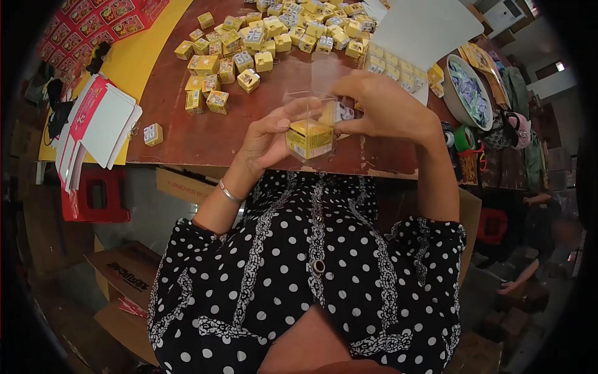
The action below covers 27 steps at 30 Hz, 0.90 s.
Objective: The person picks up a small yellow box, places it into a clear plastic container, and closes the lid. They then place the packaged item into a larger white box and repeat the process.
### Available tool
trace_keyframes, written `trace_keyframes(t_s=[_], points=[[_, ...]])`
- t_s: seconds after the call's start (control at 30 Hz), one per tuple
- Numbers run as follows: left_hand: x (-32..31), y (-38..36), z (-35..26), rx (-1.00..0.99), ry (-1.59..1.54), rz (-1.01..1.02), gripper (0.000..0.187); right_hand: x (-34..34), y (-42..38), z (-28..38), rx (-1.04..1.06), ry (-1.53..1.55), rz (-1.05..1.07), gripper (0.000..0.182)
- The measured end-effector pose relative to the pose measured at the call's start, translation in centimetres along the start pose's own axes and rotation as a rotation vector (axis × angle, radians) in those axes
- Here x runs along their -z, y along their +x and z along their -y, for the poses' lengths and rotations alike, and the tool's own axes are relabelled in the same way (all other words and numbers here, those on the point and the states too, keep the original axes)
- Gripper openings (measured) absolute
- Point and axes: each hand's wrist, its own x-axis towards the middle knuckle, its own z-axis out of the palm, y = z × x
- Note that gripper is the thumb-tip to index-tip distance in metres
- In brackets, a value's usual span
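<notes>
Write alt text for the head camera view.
A person's left hand holds a clear box with a yellow box inside, while the right hand grips a small, blurred item beside it. Small yellow boxes lie scattered across the reddish-brown table, with a bowl of packets on the right.

We look across a workroom where a reddish-brown desk (205, 137), its front edge chipped, stands over a grey floor (152, 215). Below us, a red plastic stool (90, 212) sits by the desk's left end and a carton (180, 187) lies beneath it, while a small bright light (559, 65) pierces the dim right side.
</notes>
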Motion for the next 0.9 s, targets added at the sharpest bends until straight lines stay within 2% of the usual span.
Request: trace_keyframes(t_s=[0.03,0.1,0.3,0.4,0.43,0.47,0.5,0.57,0.63,0.67,0.7,0.73,0.77,0.83,0.87,0.9], points=[[0.3,0.0,0.2,0.026,-0.053,0.058,0.068,0.0,-0.2,0.2,-0.001,-0.001,-0.001,0.037],[0.5,-0.1,0.4,0.051,-0.103,0.115,0.072,-0.1,-0.4,0.5,-0.113,0.335,-0.097,0.034],[-0.4,-0.7,1.6,0.023,-0.344,0.211,0.076,-1.7,-2.8,0.3,-0.19,0.616,-0.172,0.031],[-0.8,-0.9,1.7,0.023,-0.284,0.188,0.074,-2.2,-3.5,0.6,-0.193,0.548,-0.223,0.033],[-0.9,-1.0,1.5,-0.048,-0.108,0.089,0.071,-2.3,-3.9,0.1,-0.196,0.548,-0.225,0.033],[-1.1,-1.0,1.4,-0.12,0.068,-0.009,0.067,-2.6,-4.7,-0.7,-0.302,0.731,-0.301,0.034],[-1.3,-0.9,1.4,-0.12,0.067,-0.01,0.067,-2.9,-5.1,-1.3,-0.408,0.915,-0.375,0.035],[-1.5,-1.1,1.5,-0.18,0.163,-0.128,0.071,-3.9,-5.2,-1.2,-0.378,0.926,-0.379,0.033],[-0.8,-1.0,2.2,-0.15,0.221,-0.157,0.068,-6.6,-5.0,-1.1,-0.348,0.927,-0.433,0.029],[-0.1,-1.1,3.0,-0.122,0.27,-0.181,0.066,-8.1,-5.7,-1.9,-0.494,0.846,-0.449,0.028],[1.5,-0.9,3.1,-0.192,0.307,-0.242,0.063,-9.8,-6.6,-3.2,-0.64,0.757,-0.452,0.028],[2.9,-1.0,2.9,-0.247,0.343,-0.278,0.062,-12.3,-8.3,-5.1,-0.712,0.407,-0.518,0.036],[4.0,-1.6,2.6,-0.293,0.381,-0.316,0.06,-14.3,-10.0,-4.1,-0.756,0.418,-0.514,0.036],[5.0,-2.2,2.7,-0.282,0.382,-0.344,0.062,-16.6,-11.9,-1.6,-0.608,0.425,-0.636,0.053],[5.5,-2.6,2.7,-0.267,0.342,-0.347,0.057,-17.3,-12.1,-0.6,-0.471,0.28,-0.586,0.067],[5.6,-3.2,2.8,-0.248,0.307,-0.358,0.053,-17.8,-11.8,-0.2,-0.485,0.307,-0.577,0.067]])
